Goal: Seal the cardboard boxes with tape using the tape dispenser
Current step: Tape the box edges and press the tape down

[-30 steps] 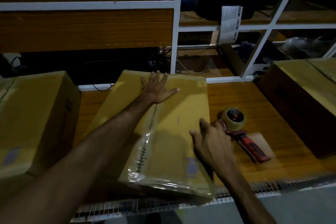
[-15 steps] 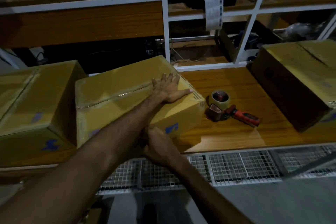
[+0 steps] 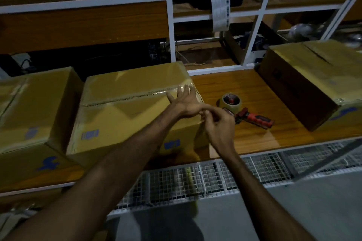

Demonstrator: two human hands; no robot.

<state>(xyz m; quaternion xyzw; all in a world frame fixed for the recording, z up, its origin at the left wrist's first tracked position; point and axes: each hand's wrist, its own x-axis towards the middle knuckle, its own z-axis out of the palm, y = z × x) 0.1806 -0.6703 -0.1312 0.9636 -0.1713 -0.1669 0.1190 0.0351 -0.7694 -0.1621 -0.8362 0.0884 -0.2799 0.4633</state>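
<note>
Starting at the left edge of the counter (image 3: 254, 92), a sealed-looking cardboard box (image 3: 33, 107) sits just beside the middle box (image 3: 125, 111), whose taped seam (image 3: 137, 95) runs left to right across its top, ending near the right corner. On that corner lies the left hand (image 3: 184, 101), its grip spread, fingers straight and flat against the cardboard close to the end of the seam.

Just right of it, the right hand (image 3: 217, 123) hovers at the box's right edge with fingers curled, thumb and forefinger drawn together near the left thumb; whether they pinch a loose end of tape cannot be told in this dim light.

Further right, and touching neither hand, the tape dispenser (image 3: 244, 111) lies on the counter. Its roll (image 3: 231, 101) is toward the back and left, its red handle (image 3: 258, 120) points out to the right and toward the near edge, so the long axis runs diagonally away from the right hand. That hand is clearly the nearer one: the dispenser lies just beyond its knuckles, and the handle sits on the tool's far end, which I judge calls for a short reach rightward over the roll.

Well apart at the far right stands another box (image 3: 313, 76), its top seam appearing still untaped, likely next in line.
</note>
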